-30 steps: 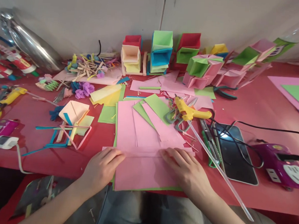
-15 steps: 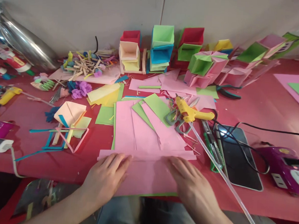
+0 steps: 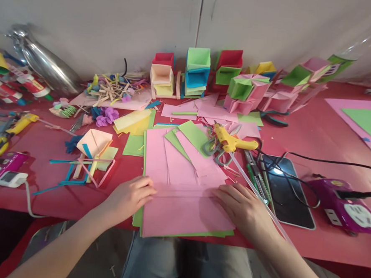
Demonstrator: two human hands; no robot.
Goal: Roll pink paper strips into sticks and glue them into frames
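Observation:
A pink paper sheet (image 3: 181,214) lies on top of a stack of pink and green sheets at the near table edge, with a narrow folded strip (image 3: 182,191) along its far side. My left hand (image 3: 130,196) rests at the strip's left end, fingers curled and pressing down on the paper. My right hand (image 3: 242,207) lies at the strip's right end, fingers bent onto the fold. Neither hand lifts the sheet.
A yellow glue gun (image 3: 232,142) and scissors (image 3: 212,147) lie just beyond the stack. A phone (image 3: 287,195) with cables, a purple power strip (image 3: 347,207) and a clear glue stick (image 3: 257,193) sit to the right. Folded paper boxes (image 3: 197,70) line the wall. Paper strips (image 3: 83,166) lie left.
The folded strip, earlier stretched wide beyond the stack, is now drawn in between my hands. Both hands have shifted a little along the fold and the camera has tipped.

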